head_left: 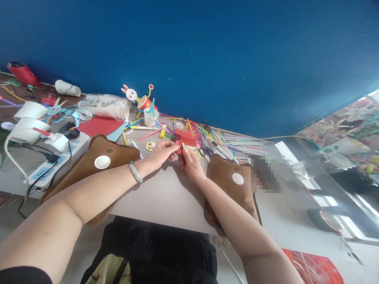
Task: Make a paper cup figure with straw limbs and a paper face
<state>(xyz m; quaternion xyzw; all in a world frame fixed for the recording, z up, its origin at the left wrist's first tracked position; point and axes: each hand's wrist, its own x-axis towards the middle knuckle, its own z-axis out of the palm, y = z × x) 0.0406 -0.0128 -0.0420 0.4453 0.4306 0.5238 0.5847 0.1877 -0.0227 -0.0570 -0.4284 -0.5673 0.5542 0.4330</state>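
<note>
My left hand (162,153), with a pale bangle (136,172) on its wrist, pinches one side of a small piece of red paper (179,145). From the other side my right hand (192,162) is closed on the same piece, its thumb on top. Fingers cover much of the red paper, so its full shape is hidden. Just behind the hands sits a larger folded red paper (186,138). A round yellow face cutout (150,146) lies by my left hand, and dark-handled scissors (204,153) lie to the right of my right hand.
Brown cushions (121,154) (225,169) flank my forearms. Drinking straws (204,134) and markers spread along the blue wall. Further left are a white cup with straws (151,117), stacked paper cups (103,108), red paper sheets (99,126) and a power strip (56,161) with cables.
</note>
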